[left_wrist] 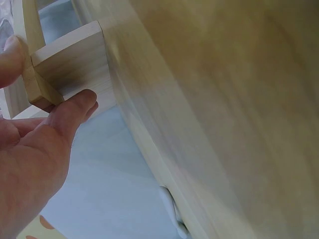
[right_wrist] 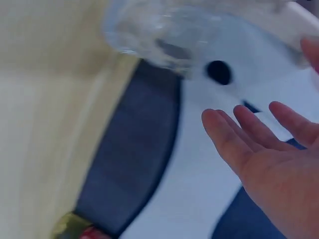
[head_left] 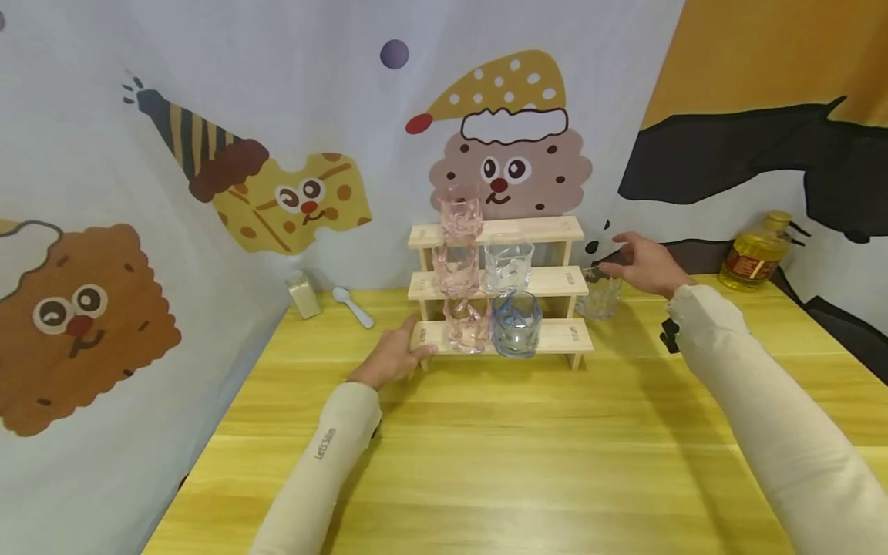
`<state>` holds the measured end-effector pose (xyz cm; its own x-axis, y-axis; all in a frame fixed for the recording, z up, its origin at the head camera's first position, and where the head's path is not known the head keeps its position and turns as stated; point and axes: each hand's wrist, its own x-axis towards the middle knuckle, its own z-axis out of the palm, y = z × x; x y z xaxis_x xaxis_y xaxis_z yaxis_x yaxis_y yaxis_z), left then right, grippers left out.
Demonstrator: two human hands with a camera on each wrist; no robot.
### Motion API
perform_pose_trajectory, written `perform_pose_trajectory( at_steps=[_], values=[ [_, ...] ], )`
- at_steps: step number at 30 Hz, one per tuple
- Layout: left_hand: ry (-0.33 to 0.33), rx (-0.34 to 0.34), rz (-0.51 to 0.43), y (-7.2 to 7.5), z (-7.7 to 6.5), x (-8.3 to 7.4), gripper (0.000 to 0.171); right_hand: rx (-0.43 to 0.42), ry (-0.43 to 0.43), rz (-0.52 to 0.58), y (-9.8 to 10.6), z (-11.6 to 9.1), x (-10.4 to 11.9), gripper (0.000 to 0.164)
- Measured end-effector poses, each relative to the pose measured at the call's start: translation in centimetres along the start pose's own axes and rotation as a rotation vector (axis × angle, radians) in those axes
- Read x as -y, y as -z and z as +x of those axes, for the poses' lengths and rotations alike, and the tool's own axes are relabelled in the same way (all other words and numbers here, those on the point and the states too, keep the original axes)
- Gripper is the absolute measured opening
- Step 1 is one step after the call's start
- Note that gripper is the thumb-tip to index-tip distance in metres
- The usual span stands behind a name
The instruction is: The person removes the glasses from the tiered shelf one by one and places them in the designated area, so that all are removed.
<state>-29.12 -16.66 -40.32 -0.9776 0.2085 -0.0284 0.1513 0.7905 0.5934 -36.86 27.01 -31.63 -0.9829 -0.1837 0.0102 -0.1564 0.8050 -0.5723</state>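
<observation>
A three-step wooden rack stands against the wall, and my left hand grips the left end of its lowest step. In the left wrist view the thumb and fingers lie on either side of the board. Pink glasses stand one per step on the left. Beside them are a clear glass on the middle step and a blue glass on the lowest. My right hand, fingers spread, hovers beside another clear glass on the table right of the rack; the right wrist view shows them apart.
A small pale-capped jar and a white spoon lie toward the table's back left. At the back right stands a bottle of yellow oil. A cloth printed with cartoon figures hangs behind the wooden table.
</observation>
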Motion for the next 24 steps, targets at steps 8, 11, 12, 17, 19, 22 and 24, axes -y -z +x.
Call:
perform_pose_trajectory(
  at_steps=[8,11,12,17,19,22,24],
  values=[
    [-0.016,0.011,0.012,0.4,0.1,-0.1,0.065,-0.227,0.157,0.056,1.7,0.2,6.4,0.058],
    [-0.004,0.005,0.016,0.5,-0.1,0.0,0.067,-0.243,0.204,0.087,1.7,1.0,9.4,0.055],
    [0.001,0.001,0.014,0.5,-0.1,0.0,0.067,-0.237,0.218,0.102,1.6,1.3,10.4,0.054],
    [-0.002,-0.008,0.022,0.5,0.0,0.0,0.068,-0.188,0.257,0.136,0.4,3.0,14.2,0.054],
    [-0.008,0.0,0.021,0.5,0.1,0.0,0.068,-0.16,0.253,0.166,-0.3,3.6,15.2,0.055],
    [-0.003,0.011,0.018,0.3,0.1,0.0,0.07,-0.131,0.231,0.226,-1.6,4.4,16.8,0.059],
    [0.003,0.008,0.017,0.3,0.0,0.0,0.071,-0.116,0.217,0.287,-2.6,4.9,17.8,0.062]
  ],
)
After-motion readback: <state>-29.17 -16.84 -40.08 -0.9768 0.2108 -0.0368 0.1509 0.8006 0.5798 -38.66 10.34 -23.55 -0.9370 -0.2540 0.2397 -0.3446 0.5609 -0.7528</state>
